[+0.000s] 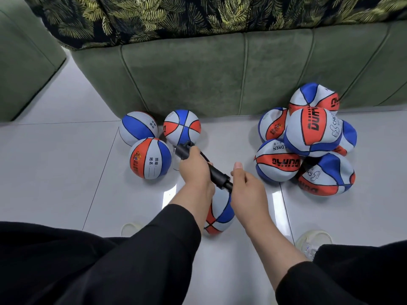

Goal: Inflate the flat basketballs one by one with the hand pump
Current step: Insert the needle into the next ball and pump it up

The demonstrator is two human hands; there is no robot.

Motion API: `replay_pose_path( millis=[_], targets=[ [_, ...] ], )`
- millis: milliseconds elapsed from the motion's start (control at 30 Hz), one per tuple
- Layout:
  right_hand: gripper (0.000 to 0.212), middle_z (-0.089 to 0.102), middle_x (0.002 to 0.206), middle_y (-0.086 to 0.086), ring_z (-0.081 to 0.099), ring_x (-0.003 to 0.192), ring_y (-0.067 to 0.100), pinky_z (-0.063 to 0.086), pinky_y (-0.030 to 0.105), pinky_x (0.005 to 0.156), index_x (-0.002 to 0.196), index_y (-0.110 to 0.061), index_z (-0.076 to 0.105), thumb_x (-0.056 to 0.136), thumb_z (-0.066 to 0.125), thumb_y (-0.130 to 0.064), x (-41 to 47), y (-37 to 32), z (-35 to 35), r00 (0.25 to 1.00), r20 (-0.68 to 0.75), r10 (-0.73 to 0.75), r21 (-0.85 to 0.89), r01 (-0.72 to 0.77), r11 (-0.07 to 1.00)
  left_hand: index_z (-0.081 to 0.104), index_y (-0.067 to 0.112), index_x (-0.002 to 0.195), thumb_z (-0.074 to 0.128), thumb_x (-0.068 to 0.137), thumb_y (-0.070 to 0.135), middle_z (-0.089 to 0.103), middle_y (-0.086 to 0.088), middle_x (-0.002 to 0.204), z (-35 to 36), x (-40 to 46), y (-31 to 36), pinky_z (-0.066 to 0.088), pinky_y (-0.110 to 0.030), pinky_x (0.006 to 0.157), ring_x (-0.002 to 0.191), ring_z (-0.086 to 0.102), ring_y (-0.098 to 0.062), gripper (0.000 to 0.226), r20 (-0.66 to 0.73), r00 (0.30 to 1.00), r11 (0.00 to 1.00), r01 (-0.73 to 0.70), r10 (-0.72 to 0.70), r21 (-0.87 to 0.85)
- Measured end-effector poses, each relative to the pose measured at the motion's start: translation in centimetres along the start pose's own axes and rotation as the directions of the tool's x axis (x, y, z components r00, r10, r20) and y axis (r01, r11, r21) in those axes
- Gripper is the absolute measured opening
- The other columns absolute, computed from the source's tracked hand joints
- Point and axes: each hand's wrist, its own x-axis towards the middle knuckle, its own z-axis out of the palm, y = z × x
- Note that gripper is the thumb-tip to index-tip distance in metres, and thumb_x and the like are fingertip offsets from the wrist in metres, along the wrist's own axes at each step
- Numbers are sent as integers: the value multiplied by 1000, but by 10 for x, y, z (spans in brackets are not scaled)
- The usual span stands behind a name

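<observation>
The floor [55,155] is pale grey tile with thin dark joints and a slight gloss; two bright strips of reflected light lie on it just either side of the person's forearms. A green padded sofa [198,80] with stitched vertical seams stands along the far side, and a dark cloth with a yellow-green leaf print [176,16] hangs over its top edge. A second green padded piece [24,62] stands at the far left, apart from the sofa.

The left hand [195,167] is wrapped around the handle end of the black pump [218,172], which slants down to the right. The right hand [245,183] has its fingers curled at the pump's lower end, thumb raised; the grip itself is partly hidden. Below the pump, between the two forearms, a red, white and blue ball [220,213] sits on the floor; where the pump meets it cannot be seen.

Three round balls [150,158] in the same colours lie close together on the tile to the left, just in front of the sofa. To the right, a heap of flat, dented balls [312,133] rests against the sofa base, stacked on one another.

Black sleeves cover both arms up to the forearms, and two light shoes [312,241] rest on the floor near the bottom edge.
</observation>
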Motion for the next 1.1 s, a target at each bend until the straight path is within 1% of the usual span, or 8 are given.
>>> replay_pose_path(
  millis=[167, 300, 500, 600, 733, 867, 967, 1100],
  targets=[
    [67, 64, 80, 19, 64, 78, 39, 55, 50, 79, 103, 0, 65, 104, 35, -59, 0, 11, -11, 999, -3, 34, -15, -34, 999, 60, 16, 100, 62, 95, 30, 60, -4, 80, -8, 21, 26, 61, -41, 80, 72, 60, -21, 14, -41, 999, 999, -4, 3, -31],
    [68, 55, 71, 11, 60, 74, 39, 55, 50, 77, 103, 1, 65, 104, 35, -60, 2, 13, -16, 999, -2, 34, -12, -34, 999, 60, 18, 106, 62, 95, 31, 61, -5, 87, -5, 24, 28, 60, -51, 91, 78, 62, -23, 17, -46, 999, 1000, -10, 10, -13],
    [61, 64, 91, 3, 59, 93, 26, 48, 39, 84, 103, -4, 69, 107, 34, -54, 5, 11, -16, 999, -26, 23, -11, -23, 1000, 56, 21, 94, 57, 96, 36, 63, -8, 90, -3, 11, 7, 59, -42, 81, 77, 59, -23, 15, -64, 998, 1000, -10, 10, 4],
    [59, 66, 92, 2, 60, 96, 27, 48, 41, 87, 101, -6, 69, 107, 33, -53, 7, 9, -8, 999, -29, 21, -12, -22, 1000, 56, 19, 102, 55, 100, 34, 59, -3, 75, -1, 1, -1, 51, -30, 64, 66, 56, -18, 15, -43, 999, 999, -31, 31, -8],
    [55, 69, 89, 2, 62, 87, 23, 45, 36, 75, 89, -14, 68, 107, 34, -54, 5, 7, 3, 1000, -15, 7, 10, -7, 1000, 58, 20, 107, 53, 102, 39, 58, 6, 51, -1, -10, -11, 48, -30, 63, 63, 59, -17, 20, 0, 997, 996, -82, 82, 34],
    [63, 48, 62, 3, 47, 60, 22, 39, 33, 60, 70, -7, 52, 102, 42, -61, 6, 5, 8, 995, 102, 12, -27, -10, 1000, 55, 22, 95, 53, 102, 33, 60, -7, 74, -9, -3, -10, 50, -32, 65, 66, 59, -19, 13, 37, 998, 998, -50, 48, 45],
    [52, 50, 59, 3, 54, 54, 19, 40, 31, 54, 79, -9, 66, 96, 60, -57, 8, 6, 7, 951, 303, 63, 39, -78, 996, 55, 17, 100, 55, 101, 29, 60, -12, 77, -16, 5, -1, 51, -30, 61, 65, 57, -22, 13, 105, 994, 993, -26, 14, 115],
    [30, 56, 69, 3, 60, 58, 18, 40, 25, 48, 83, -12, 71, 91, 74, -41, 11, 11, 2, 916, 385, 115, 119, -173, 978, 60, 14, 120, 57, 100, 59, 73, -14, 94, -18, 14, 15, 62, -41, 81, 88, 72, -29, 49, 318, 941, 974, 43, -114, 222]
  ],
)
